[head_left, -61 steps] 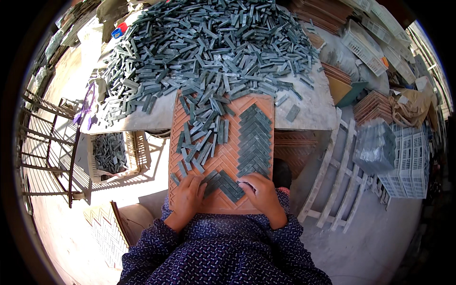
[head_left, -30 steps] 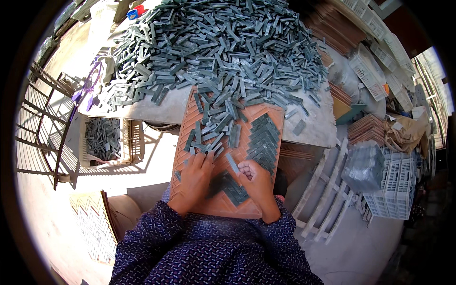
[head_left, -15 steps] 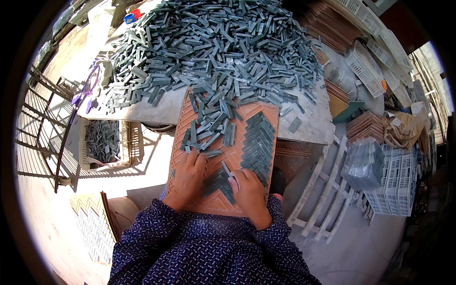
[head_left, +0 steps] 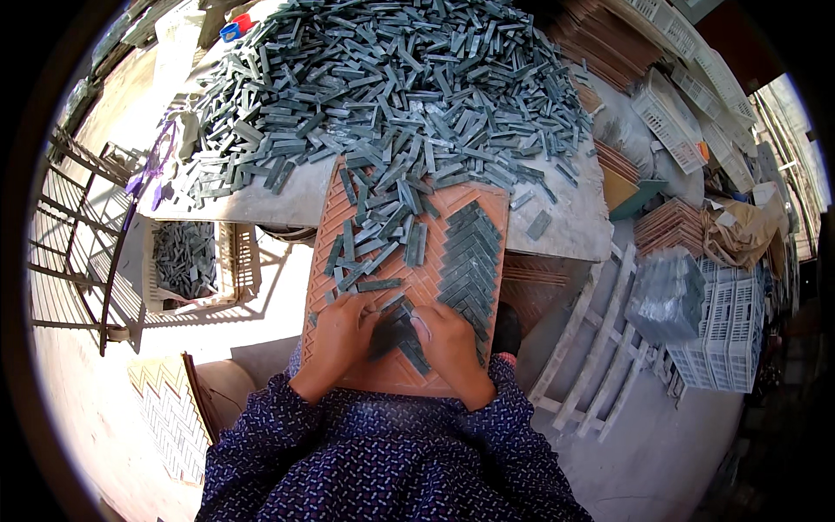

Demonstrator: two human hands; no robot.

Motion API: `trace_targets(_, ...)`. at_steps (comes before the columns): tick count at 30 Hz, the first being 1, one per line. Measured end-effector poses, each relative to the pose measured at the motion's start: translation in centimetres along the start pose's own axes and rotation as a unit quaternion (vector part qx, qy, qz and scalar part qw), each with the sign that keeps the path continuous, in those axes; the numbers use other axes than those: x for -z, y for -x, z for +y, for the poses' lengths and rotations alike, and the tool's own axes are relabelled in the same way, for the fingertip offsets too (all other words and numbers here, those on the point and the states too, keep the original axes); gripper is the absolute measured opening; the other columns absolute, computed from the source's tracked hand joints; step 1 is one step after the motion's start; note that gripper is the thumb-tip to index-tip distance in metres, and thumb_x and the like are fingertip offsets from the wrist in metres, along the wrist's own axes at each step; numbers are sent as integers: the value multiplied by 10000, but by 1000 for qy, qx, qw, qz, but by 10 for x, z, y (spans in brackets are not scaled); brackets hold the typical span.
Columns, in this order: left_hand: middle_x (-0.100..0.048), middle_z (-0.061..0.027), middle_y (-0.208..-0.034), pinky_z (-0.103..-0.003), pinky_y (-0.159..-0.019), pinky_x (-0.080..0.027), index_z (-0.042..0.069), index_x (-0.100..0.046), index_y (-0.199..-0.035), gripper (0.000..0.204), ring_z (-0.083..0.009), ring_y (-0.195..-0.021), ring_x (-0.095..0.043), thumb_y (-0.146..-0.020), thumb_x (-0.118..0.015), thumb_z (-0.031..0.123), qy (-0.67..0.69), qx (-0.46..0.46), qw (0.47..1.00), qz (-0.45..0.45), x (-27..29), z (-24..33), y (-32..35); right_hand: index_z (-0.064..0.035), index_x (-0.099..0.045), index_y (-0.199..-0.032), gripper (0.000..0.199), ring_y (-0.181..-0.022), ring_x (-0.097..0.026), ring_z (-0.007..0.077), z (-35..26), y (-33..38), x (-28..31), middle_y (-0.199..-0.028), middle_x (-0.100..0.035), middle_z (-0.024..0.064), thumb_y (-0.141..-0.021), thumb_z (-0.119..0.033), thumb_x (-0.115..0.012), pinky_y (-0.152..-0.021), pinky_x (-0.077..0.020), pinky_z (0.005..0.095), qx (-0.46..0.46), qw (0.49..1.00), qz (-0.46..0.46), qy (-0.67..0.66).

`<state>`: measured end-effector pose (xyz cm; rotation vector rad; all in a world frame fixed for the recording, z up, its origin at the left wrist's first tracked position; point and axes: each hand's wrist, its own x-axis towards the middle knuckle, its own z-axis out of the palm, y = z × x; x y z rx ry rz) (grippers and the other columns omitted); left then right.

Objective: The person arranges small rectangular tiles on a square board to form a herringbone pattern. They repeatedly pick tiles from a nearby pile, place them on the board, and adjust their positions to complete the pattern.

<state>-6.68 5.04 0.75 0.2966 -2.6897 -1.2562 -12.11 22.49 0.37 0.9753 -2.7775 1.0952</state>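
Observation:
An orange-brown tray (head_left: 365,376) with a moulded zigzag pattern lies in front of me, its far end against the table. Dark grey-green strip tiles (head_left: 472,261) fill its right side in a herringbone, and a smaller laid patch (head_left: 398,337) lies between my hands. My left hand (head_left: 342,335) is closed, pinching a narrow strip tile (head_left: 391,301) that points toward the right hand. My right hand (head_left: 448,344) curls over the patch's right edge with fingertips pressed together; what they hold is hidden. Loose strip tiles (head_left: 374,228) are heaped on the tray's far left part.
A big pile of strip tiles (head_left: 391,78) covers the pale table (head_left: 570,222). At left stand a crate of tile pieces (head_left: 228,261) and a metal rack (head_left: 78,244). On the right are a wooden pallet (head_left: 578,348), stacked white crates (head_left: 718,335) and a wrapped tile bundle (head_left: 665,296).
My left hand has drawn back from the loose tiles and now pinches one. The tile that stood up from my right fingertips no longer shows there; that hand has shifted slightly left.

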Motion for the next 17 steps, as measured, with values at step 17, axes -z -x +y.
trace_targets(17, -546, -135, -992, -372, -757, -474, 47, -613, -1124, 399, -315, -925, -561, -729, -659, 30, -113, -124, 985, -44, -5, -13, 10, -72, -595, -1134, 366, -935, -603, 338, 12, -23, 13, -1085, -590, 144, -775, -34, -658, -771, -494, 391, 4, 994, -77, -78)
